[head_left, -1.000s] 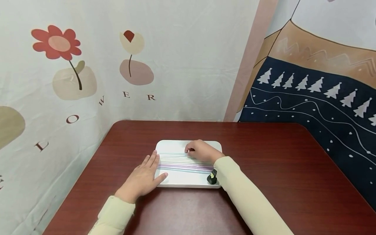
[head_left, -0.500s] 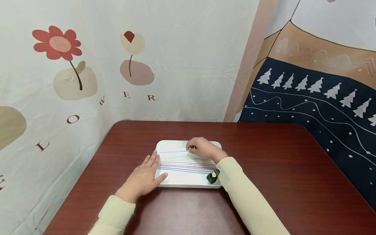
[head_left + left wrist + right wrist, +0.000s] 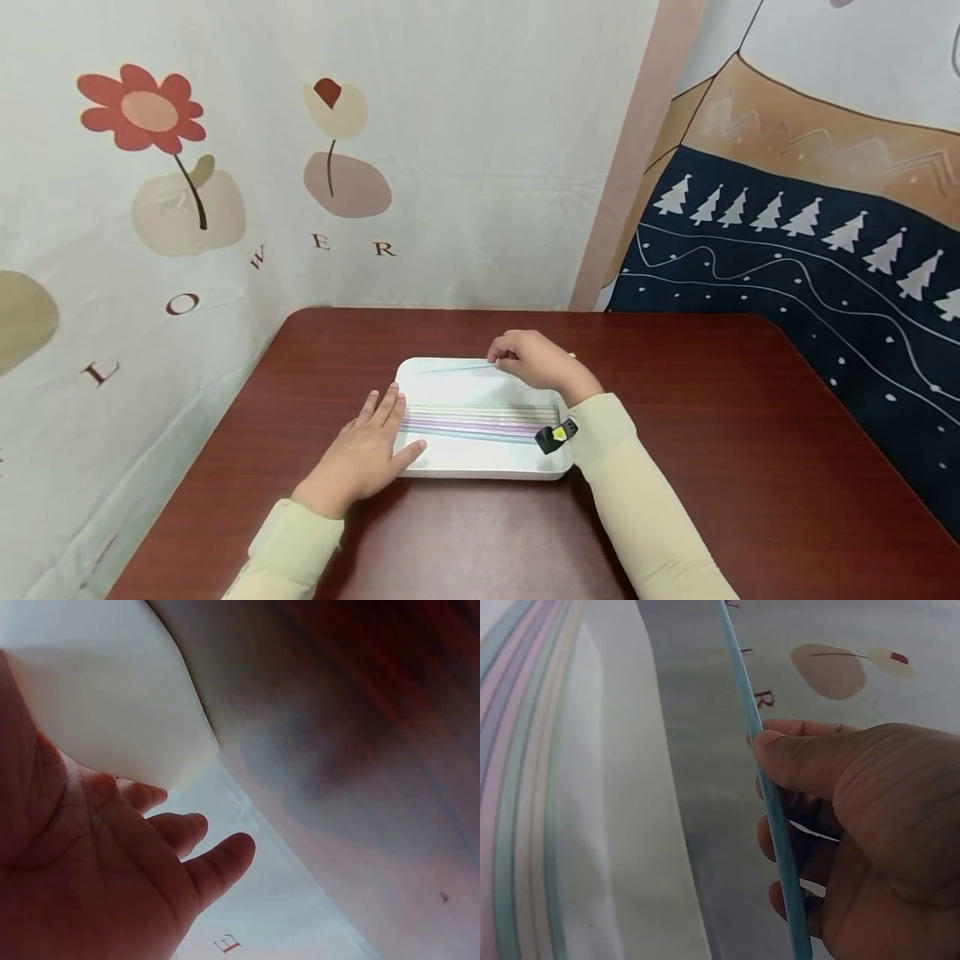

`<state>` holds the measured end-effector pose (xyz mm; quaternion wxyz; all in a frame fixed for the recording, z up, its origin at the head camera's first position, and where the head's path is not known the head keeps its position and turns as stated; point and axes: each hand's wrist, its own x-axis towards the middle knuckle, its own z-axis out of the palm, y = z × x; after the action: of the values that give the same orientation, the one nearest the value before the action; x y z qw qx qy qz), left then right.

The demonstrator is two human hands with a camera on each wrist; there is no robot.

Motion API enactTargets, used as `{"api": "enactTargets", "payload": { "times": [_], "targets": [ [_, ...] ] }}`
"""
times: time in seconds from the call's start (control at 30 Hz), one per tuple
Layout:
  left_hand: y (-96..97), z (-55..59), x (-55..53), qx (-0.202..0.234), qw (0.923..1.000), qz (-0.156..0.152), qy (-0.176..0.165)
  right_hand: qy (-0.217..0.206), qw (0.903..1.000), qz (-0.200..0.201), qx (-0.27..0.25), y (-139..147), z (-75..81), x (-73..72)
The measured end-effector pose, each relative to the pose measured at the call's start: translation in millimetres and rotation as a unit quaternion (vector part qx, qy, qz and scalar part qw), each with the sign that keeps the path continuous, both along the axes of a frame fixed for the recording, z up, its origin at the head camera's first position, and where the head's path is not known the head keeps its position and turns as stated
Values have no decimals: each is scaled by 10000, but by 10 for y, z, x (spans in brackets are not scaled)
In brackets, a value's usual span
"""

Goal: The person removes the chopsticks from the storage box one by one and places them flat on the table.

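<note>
Now right hand (image 3: 542, 362) pinches blue stick (image 3: 778, 825); left hand (image 3: 363, 458) touches tray (image 3: 480, 462).

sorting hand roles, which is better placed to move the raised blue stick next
Probably the right hand: it pinches the blue stick near the far edge of the white tray; the left hand rests at the tray's left edge, not gripping it.
</note>
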<state>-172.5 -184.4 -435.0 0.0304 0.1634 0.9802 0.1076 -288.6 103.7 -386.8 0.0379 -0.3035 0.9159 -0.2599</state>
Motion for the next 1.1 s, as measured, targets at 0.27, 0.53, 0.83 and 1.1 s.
{"api": "enactTargets", "payload": {
  "times": [0.27, 0.53, 0.83, 1.1],
  "targets": [
    [-12, 5, -9, 12, 10000, 31, 46, 45, 9995, -303, -96, 290, 87, -15],
    [-5, 0, -9, 85, 9999, 60, -11, 83, 9978, -641, -165, 699, 48, -4],
    [22, 11, -14, 404, 9958, 521, -632, 70, 9944, -1047, -163, 1214, 5, 51],
    [-20, -15, -29, 614, 9952, 569, -501, 69, 9927, -1201, -107, 1667, 0, 98]
  ]
}}
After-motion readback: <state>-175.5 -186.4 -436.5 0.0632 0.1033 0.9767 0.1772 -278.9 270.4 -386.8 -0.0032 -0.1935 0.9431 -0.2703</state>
